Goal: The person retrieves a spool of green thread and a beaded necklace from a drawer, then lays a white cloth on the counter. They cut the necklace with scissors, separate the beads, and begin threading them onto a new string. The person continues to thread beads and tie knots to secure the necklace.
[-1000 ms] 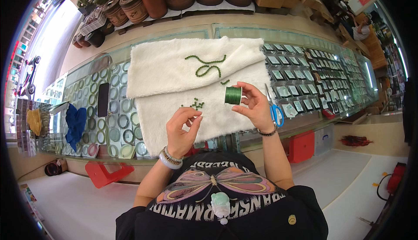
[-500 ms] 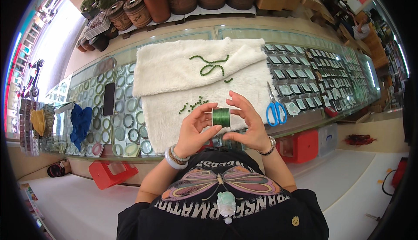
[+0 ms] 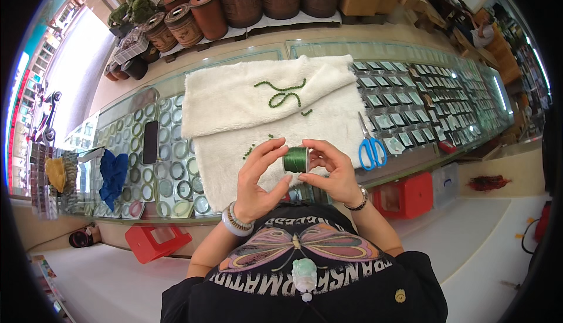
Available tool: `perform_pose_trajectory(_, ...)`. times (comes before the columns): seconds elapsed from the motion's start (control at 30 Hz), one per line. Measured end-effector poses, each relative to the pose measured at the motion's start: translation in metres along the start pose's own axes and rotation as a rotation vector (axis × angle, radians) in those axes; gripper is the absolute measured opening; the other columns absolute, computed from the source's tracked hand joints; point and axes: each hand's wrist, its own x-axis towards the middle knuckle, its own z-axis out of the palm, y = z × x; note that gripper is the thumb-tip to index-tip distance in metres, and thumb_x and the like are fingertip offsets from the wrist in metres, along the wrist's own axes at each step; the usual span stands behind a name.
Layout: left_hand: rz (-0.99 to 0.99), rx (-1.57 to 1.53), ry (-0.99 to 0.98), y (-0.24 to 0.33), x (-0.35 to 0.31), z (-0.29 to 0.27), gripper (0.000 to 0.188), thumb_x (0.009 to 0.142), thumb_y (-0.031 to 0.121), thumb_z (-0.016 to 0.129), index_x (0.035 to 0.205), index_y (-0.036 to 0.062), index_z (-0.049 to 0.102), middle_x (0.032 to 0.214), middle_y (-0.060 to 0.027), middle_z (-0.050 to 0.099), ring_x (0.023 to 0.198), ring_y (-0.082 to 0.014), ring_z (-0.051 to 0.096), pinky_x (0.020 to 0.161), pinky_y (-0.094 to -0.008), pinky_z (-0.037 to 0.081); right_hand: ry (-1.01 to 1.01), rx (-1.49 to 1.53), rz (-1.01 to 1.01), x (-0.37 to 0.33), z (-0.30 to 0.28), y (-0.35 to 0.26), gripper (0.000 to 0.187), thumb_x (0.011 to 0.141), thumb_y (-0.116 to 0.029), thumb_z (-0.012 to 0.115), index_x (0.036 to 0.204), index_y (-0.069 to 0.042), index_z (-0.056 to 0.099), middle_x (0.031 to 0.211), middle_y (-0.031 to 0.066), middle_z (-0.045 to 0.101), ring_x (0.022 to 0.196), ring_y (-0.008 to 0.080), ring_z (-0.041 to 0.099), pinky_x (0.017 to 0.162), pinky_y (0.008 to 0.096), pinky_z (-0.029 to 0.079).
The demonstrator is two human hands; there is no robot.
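Observation:
A spool of green thread (image 3: 295,159) is held over the near part of the white fluffy cloth (image 3: 229,115). My right hand (image 3: 337,176) grips its right end, the fingers behind it and the thumb below. My left hand (image 3: 257,177) curves around the left end with thumb and fingers spread, and seems not to grip it. Beyond, a string of green beads (image 3: 284,97) lies in a loop on the cloth, with a short beaded piece (image 3: 306,112) beside it. Loose green beads (image 3: 249,150) lie partly hidden behind my left hand. Blue-handled scissors (image 3: 372,152) rest by the cloth's right edge.
The glass counter (image 3: 170,173) displays rows of bangles on the left and small carded pieces (image 3: 387,99) on the right. A dark phone (image 3: 151,142) and a blue cloth (image 3: 112,176) lie leftward. Red stools (image 3: 404,197) stand below. Another person (image 3: 482,33) sits far right.
The spool has passed from my left hand to my right, whose fingers have closed on its right end. My left fingers have spread away from it. The view has shifted slightly.

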Motion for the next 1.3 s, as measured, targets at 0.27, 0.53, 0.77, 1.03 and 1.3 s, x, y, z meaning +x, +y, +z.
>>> perform_pose_trajectory(0.27, 0.338, 0.419, -0.097, 0.008, 0.026, -0.024, 0.026, 0.074, 0.000, 0.072, 0.100, 0.0025, 0.068, 0.103, -0.0093, 0.066, 0.096, -0.0270, 0.063, 0.087, -0.0396, 0.050, -0.051, -0.184, -0.108, 0.006, -0.004, -0.011, 0.061, 0.075, 0.004, 0.074, 0.132, -0.001, 0.054, 0.120, 0.0085, 0.056, 0.097, 0.0132, 0.056, 0.081, 0.0265, 0.049)
perform_pose_trajectory(0.53, 0.573, 0.633, -0.415, 0.027, 0.055, -0.042, 0.028, 0.076, 0.005, 0.070, 0.104, 0.0032, 0.067, 0.103, -0.0077, 0.067, 0.098, -0.0236, 0.064, 0.092, -0.0412, 0.049, -0.126, -0.216, -0.087, 0.009, -0.008, -0.023, 0.060, 0.077, -0.003, 0.071, 0.135, -0.001, 0.054, 0.112, 0.0076, 0.057, 0.089, 0.0122, 0.051, 0.077, 0.0244, 0.045)
perform_pose_trajectory(0.77, 0.726, 0.813, -0.513, 0.034, 0.062, -0.042, 0.030, 0.075, 0.007, 0.064, 0.104, 0.0013, 0.066, 0.104, -0.0084, 0.066, 0.100, -0.0213, 0.064, 0.094, -0.0413, 0.049, -0.160, -0.136, -0.047, 0.011, -0.009, -0.020, 0.058, 0.080, -0.006, 0.069, 0.135, -0.001, 0.053, 0.110, 0.0067, 0.056, 0.088, 0.0118, 0.050, 0.075, 0.0238, 0.044)
perform_pose_trajectory(1.03, 0.508, 0.514, -0.418, 0.021, 0.057, -0.036, 0.024, 0.072, 0.004, 0.071, 0.095, 0.0032, 0.066, 0.094, -0.0079, 0.066, 0.091, -0.0235, 0.064, 0.089, -0.0395, 0.050, -0.228, 0.015, 0.019, 0.012, -0.014, -0.012, 0.054, 0.084, -0.004, 0.067, 0.136, -0.001, 0.053, 0.113, 0.0054, 0.056, 0.096, 0.0111, 0.054, 0.083, 0.0243, 0.045)
perform_pose_trajectory(1.3, 0.004, 0.024, -0.136, -0.003, 0.032, -0.027, 0.012, 0.078, -0.002, 0.068, 0.089, 0.0025, 0.069, 0.089, -0.0090, 0.070, 0.085, -0.0210, 0.068, 0.079, -0.0312, 0.052, -0.259, 0.333, 0.078, 0.009, -0.018, -0.005, 0.058, 0.084, 0.003, 0.063, 0.140, 0.002, 0.046, 0.125, 0.0069, 0.053, 0.113, 0.0139, 0.053, 0.097, 0.0284, 0.045)
